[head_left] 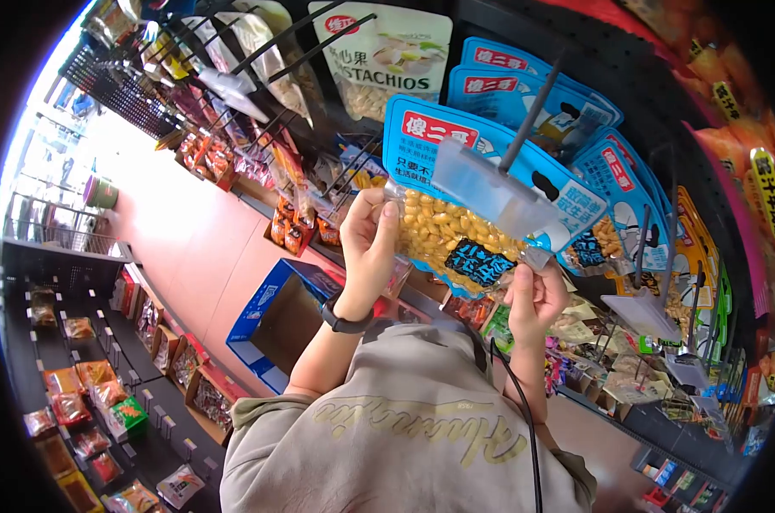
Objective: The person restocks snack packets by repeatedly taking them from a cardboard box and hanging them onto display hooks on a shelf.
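Note:
A blue snack bag [456,231] with a clear window showing yellow nuts hangs near a metal hook, a clear plastic tag holder [490,192] in front of its upper part. My left hand [372,235] pinches the bag's left edge between thumb and fingers. At its lower right corner, my right hand [535,295] grips the edge in the same way. More blue bags [533,94] hang behind it and to the right. A pistachio bag [383,60] hangs at the upper left of the held bag.
An open blue carton [293,325] stands on the floor beyond my left forearm. Metal hooks with tag holders [644,312] stick out at right. Dark shelves [88,359] with small packets stand at left. A black cable [529,410] runs down over my shirt.

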Tool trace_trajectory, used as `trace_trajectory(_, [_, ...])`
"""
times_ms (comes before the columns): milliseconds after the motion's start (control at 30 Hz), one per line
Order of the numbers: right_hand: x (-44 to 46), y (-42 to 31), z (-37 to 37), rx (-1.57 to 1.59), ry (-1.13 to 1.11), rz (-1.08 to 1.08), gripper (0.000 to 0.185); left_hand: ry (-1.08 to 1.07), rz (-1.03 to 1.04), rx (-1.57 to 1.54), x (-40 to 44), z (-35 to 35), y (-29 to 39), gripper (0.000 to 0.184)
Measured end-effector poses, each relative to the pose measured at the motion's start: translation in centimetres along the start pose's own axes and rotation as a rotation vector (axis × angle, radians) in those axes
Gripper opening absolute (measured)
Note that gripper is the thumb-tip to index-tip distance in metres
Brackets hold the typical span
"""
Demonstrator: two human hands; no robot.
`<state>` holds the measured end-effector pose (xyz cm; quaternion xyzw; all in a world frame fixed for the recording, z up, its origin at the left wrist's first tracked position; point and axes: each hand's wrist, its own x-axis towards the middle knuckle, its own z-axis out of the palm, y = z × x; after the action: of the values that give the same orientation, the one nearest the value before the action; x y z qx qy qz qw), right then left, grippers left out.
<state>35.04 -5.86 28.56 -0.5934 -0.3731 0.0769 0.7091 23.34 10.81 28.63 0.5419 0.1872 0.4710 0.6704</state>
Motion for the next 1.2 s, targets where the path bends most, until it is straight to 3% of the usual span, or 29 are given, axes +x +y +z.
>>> trace_trajectory(333, [-1.1, -1.0, 1.6, 0.057, -0.056, 0.023, 0.009, -0.065, -0.020, 0.017, -0.4, -2.6, 3.3, 0.008])
trace_trajectory(533, [-0.5, 1.0, 4.1, -0.017, -0.317, 0.314, 0.012, -0.028, -0.105, 0.176, -1.1, -7.8, 3.3, 0.006])
trace_trajectory(667, [-1.8, 3.1, 7.8, 0.272, -0.522, 0.530, 0.018, 0.048, -0.268, 0.265, -4.9, -14.8, 4.5, 0.010])
trace_trajectory(767, [-2.1, 2.8, 11.8, 0.248, -0.562, 0.598, 0.020, 0.085, -0.223, 0.481, -8.2, -20.0, 5.5, 0.011])
trace_trajectory(900, [-3.1, 3.8, 17.0, -0.169, -0.952, 0.346, 0.016, 0.249, -0.300, 0.490, -11.8, -24.3, 6.7, 0.010])
trace_trajectory(1033, [-3.9, 2.7, 22.3, -0.369, -1.261, 0.211, 0.026, 0.367, -0.273, 0.582, -14.1, -28.6, 6.7, 0.008])
trace_trajectory(1133, [-6.1, 3.8, 25.3, -0.396, -1.373, 0.271, 0.025, 0.380, -0.206, 0.771, -15.3, -32.1, 6.0, 0.009])
trace_trajectory(1200, [-8.5, 5.1, 26.9, -0.384, -1.314, 0.224, 0.024, 0.402, -0.105, 1.023, -16.0, -34.8, 4.3, 0.016])
